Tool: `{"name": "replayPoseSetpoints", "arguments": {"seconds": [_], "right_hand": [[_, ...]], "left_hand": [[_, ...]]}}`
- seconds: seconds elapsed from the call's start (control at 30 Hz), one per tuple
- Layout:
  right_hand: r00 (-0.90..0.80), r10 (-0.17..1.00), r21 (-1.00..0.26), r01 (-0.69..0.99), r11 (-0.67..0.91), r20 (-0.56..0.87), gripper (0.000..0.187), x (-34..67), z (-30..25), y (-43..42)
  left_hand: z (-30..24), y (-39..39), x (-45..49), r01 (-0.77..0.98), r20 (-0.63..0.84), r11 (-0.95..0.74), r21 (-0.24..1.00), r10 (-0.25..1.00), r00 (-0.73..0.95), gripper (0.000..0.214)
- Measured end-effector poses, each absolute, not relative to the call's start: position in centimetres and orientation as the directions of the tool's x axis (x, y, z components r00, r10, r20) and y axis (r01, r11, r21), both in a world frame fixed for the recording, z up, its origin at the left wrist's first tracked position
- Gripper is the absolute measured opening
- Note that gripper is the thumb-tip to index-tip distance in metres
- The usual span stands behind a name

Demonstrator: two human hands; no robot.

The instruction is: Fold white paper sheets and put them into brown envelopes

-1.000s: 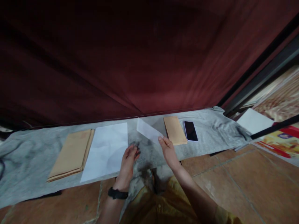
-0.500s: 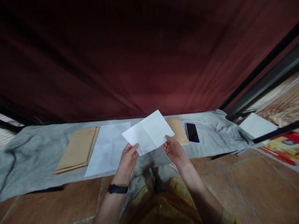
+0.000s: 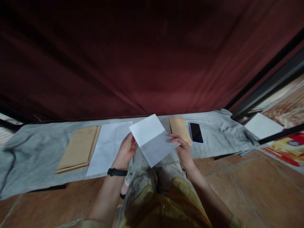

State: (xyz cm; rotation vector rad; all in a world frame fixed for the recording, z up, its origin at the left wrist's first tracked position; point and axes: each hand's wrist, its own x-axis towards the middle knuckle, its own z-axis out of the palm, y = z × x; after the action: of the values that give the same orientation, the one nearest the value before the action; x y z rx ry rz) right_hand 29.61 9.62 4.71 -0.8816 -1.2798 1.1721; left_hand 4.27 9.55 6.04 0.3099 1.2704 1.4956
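A folded white sheet of paper (image 3: pixel 148 128) is held up over my lap, tilted, with a crease across its middle and its lower half in shade. My left hand (image 3: pixel 127 148) grips its left edge, the fingers partly hidden behind it. At the right corner, my right hand (image 3: pixel 182 148) has its fingers over the sheet and the thumb out of sight. Left of the hands lie a creased white paper (image 3: pixel 105 152) and a stack of brown envelopes (image 3: pixel 77 147). Beyond my right hand is one brown envelope (image 3: pixel 180 126), with a phone (image 3: pixel 196 133) beside it.
A grey cloth (image 3: pixel 216 136) covers the low surface under these things. Behind it hangs a dark red fabric (image 3: pixel 152 69). Black frame bars (image 3: pixel 268 82) slant at the right, near a white sheet (image 3: pixel 263 127) and a red and yellow package (image 3: pixel 289 148). The floor is tiled (image 3: pixel 235 180).
The folded paper has turned and tipped, so its lower half is now shaded. My left hand has moved up and left along its edge; my right hand's fingers now lie over the corner.
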Motion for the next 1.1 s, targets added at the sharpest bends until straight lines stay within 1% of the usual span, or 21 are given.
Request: {"name": "replayPoseSetpoints", "arguments": {"seconds": [0.07,0.13,0.2,0.27,0.37,0.5,0.6,0.7,0.77,0.87,0.93,1.0,1.1], "right_hand": [[-0.077,0.955,-0.958,-0.029,0.287,0.288,0.010,29.4,2.5,9.4],[-0.100,0.954,-0.957,0.050,0.287,0.281,0.014,29.0,0.1,9.1],[-0.101,0.960,-0.958,0.098,0.271,0.261,0.018,28.7,-2.1,8.7],[-0.106,0.960,-0.953,0.138,0.271,0.258,0.020,28.5,-3.7,8.2],[-0.178,0.937,-0.916,0.219,0.335,0.300,0.026,28.7,-4.7,7.6],[-0.320,0.863,-0.789,0.366,0.493,0.391,0.041,29.2,-4.4,7.5],[-0.404,0.818,-0.702,0.433,0.565,0.409,0.051,29.2,-4.6,7.7],[-0.430,0.822,-0.682,0.473,0.558,0.375,0.053,29.2,-5.5,7.9],[-0.435,0.832,-0.684,0.491,0.540,0.344,0.053,29.2,-6.3,7.8],[-0.458,0.832,-0.686,0.496,0.532,0.313,0.051,29.4,-7.0,7.7],[-0.459,0.837,-0.702,0.488,0.519,0.299,0.048,29.4,-6.8,7.6],[-0.437,0.851,-0.744,0.457,0.488,0.290,0.044,29.4,-5.8,7.5],[-0.376,0.884,-0.854,0.325,0.407,0.279,0.036,29.1,-2.8,7.5]], "left_hand": [[4.9,9.6,4.4,-0.621,-0.535,0.296,0.726,0.810,-0.239,0.030],[3.4,9.0,4.7,-0.626,-0.565,0.355,0.694,0.808,-0.168,0.032],[1.7,8.1,5.2,-0.574,-0.543,0.355,0.738,0.818,-0.192,0.034],[0.3,7.6,5.6,-0.494,-0.497,0.330,0.804,0.829,-0.255,0.044],[-0.6,8.1,5.8,-0.399,-0.389,0.238,0.886,0.849,-0.357,0.052],[-0.2,10.4,5.6,-0.334,-0.273,0.136,0.933,0.870,-0.410,0.052],[-0.3,11.5,5.7,-0.305,-0.264,0.140,0.942,0.872,-0.412,0.055],[-1.4,11.4,5.8,-0.215,-0.266,0.179,0.960,0.820,-0.506,0.052],[-2.2,10.8,5.8,-0.136,-0.230,0.185,0.973,0.794,-0.562,0.051],[-3.0,9.9,5.9,-0.041,-0.155,0.161,0.986,0.799,-0.582,0.049],[-3.0,9.4,6.0,-0.008,-0.129,0.154,0.988,0.795,-0.593,0.050],[-2.3,9.0,5.9,-0.045,-0.167,0.176,0.983,0.778,-0.606,0.054],[-0.2,8.3,5.0,-0.250,-0.305,0.191,0.949,0.756,-0.580,0.059]]}}
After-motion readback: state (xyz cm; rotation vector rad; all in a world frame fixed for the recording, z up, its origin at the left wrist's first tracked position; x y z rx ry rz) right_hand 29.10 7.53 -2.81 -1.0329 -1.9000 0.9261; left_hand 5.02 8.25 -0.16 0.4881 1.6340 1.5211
